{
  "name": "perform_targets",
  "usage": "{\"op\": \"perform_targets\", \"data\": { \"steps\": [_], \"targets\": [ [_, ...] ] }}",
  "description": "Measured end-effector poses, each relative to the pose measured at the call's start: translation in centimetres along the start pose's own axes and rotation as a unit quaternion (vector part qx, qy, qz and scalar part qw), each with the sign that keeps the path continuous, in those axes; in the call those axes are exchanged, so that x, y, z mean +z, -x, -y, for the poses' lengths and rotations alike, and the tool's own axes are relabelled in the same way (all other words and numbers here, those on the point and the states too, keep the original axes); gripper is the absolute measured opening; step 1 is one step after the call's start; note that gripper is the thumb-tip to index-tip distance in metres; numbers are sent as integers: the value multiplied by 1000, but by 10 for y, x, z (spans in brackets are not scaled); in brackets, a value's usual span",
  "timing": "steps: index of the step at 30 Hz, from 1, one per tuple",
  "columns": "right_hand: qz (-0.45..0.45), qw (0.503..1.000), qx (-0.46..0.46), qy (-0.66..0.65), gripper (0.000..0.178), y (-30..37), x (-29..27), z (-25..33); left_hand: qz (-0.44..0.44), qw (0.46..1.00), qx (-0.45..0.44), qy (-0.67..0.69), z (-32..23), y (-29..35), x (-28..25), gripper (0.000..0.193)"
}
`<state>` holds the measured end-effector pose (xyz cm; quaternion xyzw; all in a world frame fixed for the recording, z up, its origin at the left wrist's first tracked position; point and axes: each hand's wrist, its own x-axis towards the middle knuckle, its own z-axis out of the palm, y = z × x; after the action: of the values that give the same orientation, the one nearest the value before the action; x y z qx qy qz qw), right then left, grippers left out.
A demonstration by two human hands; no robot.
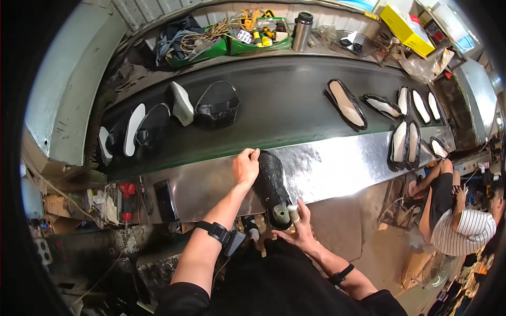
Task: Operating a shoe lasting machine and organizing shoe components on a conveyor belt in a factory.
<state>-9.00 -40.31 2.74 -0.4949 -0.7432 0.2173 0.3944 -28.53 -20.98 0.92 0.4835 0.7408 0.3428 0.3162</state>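
A black shoe (270, 181) lies tilted across the edge of the metal ledge, its bottom facing up. At its heel end a grey-green piece with a small hole shows, likely the last inside. My left hand (246, 167) grips the toe end, fingers closed against the side and some of them hidden by the shoe. Around the heel, my right hand (301, 226) has its thumb on one side and its fingers on the other; one finger wears a whitish wrap. A black phone (166, 201) lies on the ledge left of my left forearm.
Beyond the ledge runs a dark conveyor belt (274, 100). Pale wedge soles (182, 104) and black strapped uppers (217, 105) stand on its left, black flat shoes (346, 104) on its right. Behind are green bins (258, 46) and a steel flask (302, 32). A person (464, 226) sits at right.
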Motion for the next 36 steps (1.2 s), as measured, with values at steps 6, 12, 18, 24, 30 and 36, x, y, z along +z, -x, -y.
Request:
{"op": "perform_targets", "data": {
  "steps": [6, 12, 18, 24, 30, 36],
  "targets": [
    [58, 990, 25, -126, 107, 9, 13, -13, 34, 998, 2, 59, 19, -2, 0, 25],
    [40, 991, 89, -94, 110, -3, 21, -5, 75, 995, -3, -65, -2, -4, -1, 30],
    [115, 960, 136, -216, 98, -5, 8, -22, 47, 991, -112, -55, 20, 20, -31, 54],
    [152, 979, -12, -135, 88, -7, 23, -37, 1, 988, -70, -139, 17, 31, -43, 50],
    [287, 939, -38, -184, 94, -25, 17, -4, -123, 984, -127, 41, 66, 72, -108, 37],
    [517, 631, 392, -425, 87, -106, 74, 125, -317, 938, -85, 115, 67, 181, -251, 28]
  ]
}}
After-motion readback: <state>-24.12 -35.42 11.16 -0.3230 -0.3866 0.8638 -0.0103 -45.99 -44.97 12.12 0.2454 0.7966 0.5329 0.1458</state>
